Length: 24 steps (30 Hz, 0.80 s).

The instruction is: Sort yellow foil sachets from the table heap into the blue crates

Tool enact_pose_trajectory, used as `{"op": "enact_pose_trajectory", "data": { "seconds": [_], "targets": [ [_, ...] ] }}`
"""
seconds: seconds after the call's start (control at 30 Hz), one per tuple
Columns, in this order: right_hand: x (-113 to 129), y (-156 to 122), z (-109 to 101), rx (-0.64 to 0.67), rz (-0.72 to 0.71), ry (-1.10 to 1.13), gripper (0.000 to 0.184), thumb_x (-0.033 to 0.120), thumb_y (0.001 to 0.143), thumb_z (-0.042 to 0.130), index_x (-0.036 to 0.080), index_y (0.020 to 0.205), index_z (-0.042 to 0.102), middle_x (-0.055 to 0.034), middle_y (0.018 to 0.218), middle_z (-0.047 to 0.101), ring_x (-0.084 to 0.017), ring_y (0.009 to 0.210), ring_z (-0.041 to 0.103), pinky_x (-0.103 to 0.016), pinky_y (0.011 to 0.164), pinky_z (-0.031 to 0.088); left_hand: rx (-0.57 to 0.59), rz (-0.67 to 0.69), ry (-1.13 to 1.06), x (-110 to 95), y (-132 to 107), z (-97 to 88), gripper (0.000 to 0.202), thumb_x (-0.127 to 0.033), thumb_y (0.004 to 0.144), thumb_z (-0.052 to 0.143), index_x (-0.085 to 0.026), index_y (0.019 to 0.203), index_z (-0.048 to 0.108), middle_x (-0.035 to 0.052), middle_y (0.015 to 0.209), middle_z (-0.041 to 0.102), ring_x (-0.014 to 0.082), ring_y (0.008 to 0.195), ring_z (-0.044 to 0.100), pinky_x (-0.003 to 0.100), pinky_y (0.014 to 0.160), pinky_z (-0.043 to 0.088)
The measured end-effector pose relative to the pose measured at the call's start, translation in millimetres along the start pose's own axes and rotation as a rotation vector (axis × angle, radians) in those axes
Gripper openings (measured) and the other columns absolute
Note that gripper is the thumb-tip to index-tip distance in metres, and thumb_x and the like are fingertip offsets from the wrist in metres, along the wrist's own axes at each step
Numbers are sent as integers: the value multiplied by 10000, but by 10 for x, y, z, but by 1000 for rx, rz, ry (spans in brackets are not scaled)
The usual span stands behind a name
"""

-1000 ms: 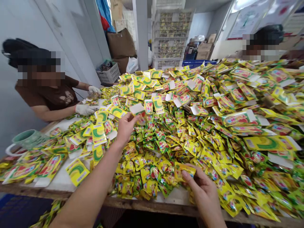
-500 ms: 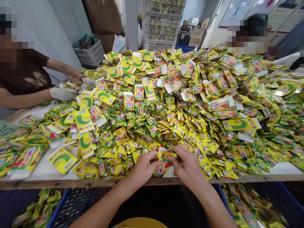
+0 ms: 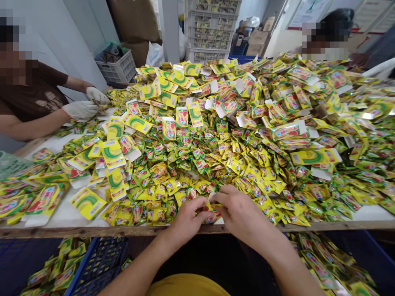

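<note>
My left hand (image 3: 187, 218) and my right hand (image 3: 240, 211) meet at the table's front edge, fingers pinched together on a small yellow carton with sachets (image 3: 211, 206) between them. Most of what they hold is hidden by the fingers. Around them lies a big heap of small yellow-green sachets (image 3: 234, 164). Flat yellow cartons (image 3: 112, 153) are scattered to the left and behind the heap.
The wooden table edge (image 3: 92, 231) runs in front of me. Blue crates with sachets stand below at left (image 3: 92, 263) and right (image 3: 324, 263). A co-worker's gloved hands (image 3: 82, 109) work at far left; another person sits at back right. Stacked white crates (image 3: 212, 28) stand behind.
My left hand came back from the far cartons with one carton and joined my right hand at the front edge. The co-worker's gloved hands shifted slightly.
</note>
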State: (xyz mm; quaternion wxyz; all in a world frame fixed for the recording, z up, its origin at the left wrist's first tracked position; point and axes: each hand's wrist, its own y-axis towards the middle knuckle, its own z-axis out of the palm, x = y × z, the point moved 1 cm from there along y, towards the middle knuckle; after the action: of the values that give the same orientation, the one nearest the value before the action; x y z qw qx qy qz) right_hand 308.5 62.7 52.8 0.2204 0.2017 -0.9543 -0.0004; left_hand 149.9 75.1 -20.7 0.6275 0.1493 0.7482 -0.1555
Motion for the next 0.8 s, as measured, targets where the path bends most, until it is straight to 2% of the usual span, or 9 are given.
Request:
{"op": "enact_pose_trajectory", "data": {
  "seconds": [0.1, 0.17, 0.23, 0.33, 0.43, 0.5, 0.67, 0.8],
  "targets": [
    [51, 28, -25, 65, -76, 45, 304, -10, 737, 525, 209, 913, 641, -31, 854, 606, -186, 851, 578, -272, 730, 443, 13, 11, 1, 47, -37, -21, 207, -246, 740, 693, -168, 931, 677, -27, 711, 580, 137, 671, 488, 227, 635, 371],
    [29, 37, -7, 23, -77, 109, 275, 27, 784, 538, 207, 973, 625, -30, 860, 618, -178, 833, 583, -271, 716, 454, 65, 4, -85, 86, -42, -49, 288, -244, 778, 658, -180, 1059, 668, -11, 778, 624, 155, 730, 531, 240, 694, 403],
    [-14, 43, 16, -57, -105, 147, 180, 67, 839, 525, 201, 893, 633, -39, 848, 622, -172, 793, 574, -277, 686, 461, 112, -7, -153, 113, -43, -82, 336, -232, 791, 645, -182, 1123, 652, 11, 870, 658, 178, 815, 562, 262, 764, 420],
    [-54, 46, 22, -144, -206, 111, 195, 78, 853, 526, 196, 771, 658, -84, 997, 628, -210, 914, 548, -338, 753, 485, 108, -28, -179, 128, -49, -117, 343, -229, 781, 656, -171, 1119, 657, 29, 951, 673, 195, 867, 571, 279, 800, 425],
    [-49, 35, -1, -92, -241, 17, 186, 84, 839, 558, 209, 793, 688, -98, 1156, 592, -266, 1102, 477, -432, 874, 473, 98, -48, -149, 131, -58, -114, 374, -246, 768, 671, -168, 1133, 649, 32, 954, 675, 191, 839, 572, 273, 767, 431],
    [-34, 26, -16, -57, -243, -16, 173, 108, 849, 563, 211, 786, 687, -93, 1143, 599, -277, 1135, 459, -460, 899, 462, 101, -44, -107, 127, -59, -101, 366, -271, 764, 677, -166, 1115, 657, 28, 925, 674, 186, 808, 570, 266, 738, 434],
    [74, 51, -29, -136, -263, 7, 184, 70, 841, 526, 192, 803, 659, -86, 1074, 614, -258, 1084, 479, -430, 867, 455, 64, 31, -44, 93, -57, -73, 292, -275, 785, 647, -169, 1057, 663, 23, 909, 670, 201, 851, 568, 282, 788, 441],
    [260, 126, -32, -60, -370, -230, 195, 50, 822, 518, 178, 737, 639, -83, 967, 630, -257, 999, 491, -465, 903, 381, 69, 53, 6, 80, -48, -42, 219, -273, 805, 617, -176, 994, 667, 25, 854, 669, 207, 843, 567, 288, 786, 448]
  ]
}}
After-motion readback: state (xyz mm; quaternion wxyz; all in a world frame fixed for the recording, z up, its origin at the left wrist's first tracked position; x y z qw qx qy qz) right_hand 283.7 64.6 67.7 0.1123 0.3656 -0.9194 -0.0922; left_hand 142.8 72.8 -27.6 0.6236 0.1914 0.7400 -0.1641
